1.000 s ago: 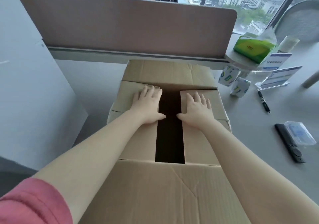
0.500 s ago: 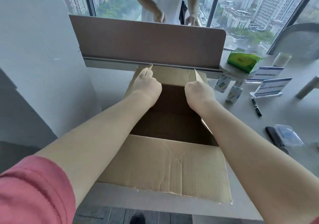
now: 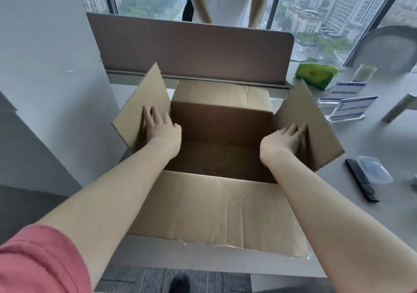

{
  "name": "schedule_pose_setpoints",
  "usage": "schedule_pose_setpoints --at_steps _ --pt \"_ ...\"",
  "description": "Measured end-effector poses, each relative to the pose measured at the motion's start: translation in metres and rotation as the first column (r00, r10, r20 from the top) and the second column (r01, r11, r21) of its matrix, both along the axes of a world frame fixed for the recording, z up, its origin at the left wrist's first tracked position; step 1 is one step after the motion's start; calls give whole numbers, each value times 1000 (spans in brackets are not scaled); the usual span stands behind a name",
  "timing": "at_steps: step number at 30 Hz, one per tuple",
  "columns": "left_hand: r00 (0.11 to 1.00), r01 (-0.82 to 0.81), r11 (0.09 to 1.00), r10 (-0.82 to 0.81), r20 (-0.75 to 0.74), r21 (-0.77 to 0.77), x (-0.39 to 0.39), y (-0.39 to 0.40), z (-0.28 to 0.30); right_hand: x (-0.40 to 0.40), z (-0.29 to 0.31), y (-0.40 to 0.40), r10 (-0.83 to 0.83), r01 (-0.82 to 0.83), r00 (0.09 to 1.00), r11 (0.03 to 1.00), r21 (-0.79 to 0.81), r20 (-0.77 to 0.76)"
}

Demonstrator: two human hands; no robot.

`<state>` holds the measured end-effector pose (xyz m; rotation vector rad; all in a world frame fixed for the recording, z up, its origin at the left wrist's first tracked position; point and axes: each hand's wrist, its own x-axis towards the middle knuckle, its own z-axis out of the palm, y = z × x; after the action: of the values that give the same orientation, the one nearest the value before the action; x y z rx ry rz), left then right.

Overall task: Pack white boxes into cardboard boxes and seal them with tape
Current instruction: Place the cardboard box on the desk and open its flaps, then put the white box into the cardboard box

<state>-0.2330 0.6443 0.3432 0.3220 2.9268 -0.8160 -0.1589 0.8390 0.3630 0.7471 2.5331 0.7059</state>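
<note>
Grey worktop [image 3: 372,139] under tall city windows, a brown divider panel [image 3: 189,48] across the upper middle of the frame, someone in a white top standing behind it. We have the cardboard box [image 3: 221,116] at centre frame, mouth up, all four flaps folded out. Inside looks bare; no white boxes visible anywhere in frame, no tape either.

Our left hand [image 3: 161,129] lies flat, fingers straight, pressing the left flap [image 3: 144,107] outward at centre left. Our right hand [image 3: 283,138] does the same on the right flap [image 3: 309,125], fingers straight and spread. Neither hand grips anything. Near flap [image 3: 216,211] hangs over the worktop edge toward us, creased.

Right side of frame: black remote-like bar [image 3: 361,179], clear plastic case [image 3: 374,168], blue-and-white sign holders [image 3: 347,107], green tissue pack [image 3: 316,73].

Step in hand, as we judge it: opening the box fully for loading. To do it well, push both side flaps down past level so they stay put and do not spring back over the mouth; press near the fold line, evenly on both sides, so the box does not skid. The right flap may knock into things on the worktop beside it, so we go gently there.
</note>
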Motion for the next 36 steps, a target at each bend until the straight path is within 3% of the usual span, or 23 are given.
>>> schedule_pose_setpoints --at_steps 4,8,12,19,26,29,33,36 --pt "986 -138 946 103 129 292 -6 -11 -19 4 -22 18 -140 99 980 960 -261 -143" --pt "976 -214 849 162 147 484 -16 -15 -26 2 -30 29 -170 42 936 924 -381 -308" --pt "972 -236 814 188 144 530 -22 -11 -29 0 -37 34 -218 -19 883 869 -495 -416" --pt "979 -185 804 198 39 565 -28 -2 -30 -7 -41 45 -283 -45 821 834 -550 -496" --pt "974 -227 795 202 107 563 -26 -5 -23 -3 -39 45 -227 -73 847 846 -529 -480" --pt "987 -154 702 143 75 695 -19 -9 -14 -1 -31 32 -189 -113 856 840 -530 -482" --pt "989 -9 460 135 -60 888 4 -26 13 -6 -13 1 -155 -261 814 763 -592 -559" --pt "972 37 397 198 -125 917 22 -50 36 -13 6 -31 -124 -377 790 674 -635 -600"
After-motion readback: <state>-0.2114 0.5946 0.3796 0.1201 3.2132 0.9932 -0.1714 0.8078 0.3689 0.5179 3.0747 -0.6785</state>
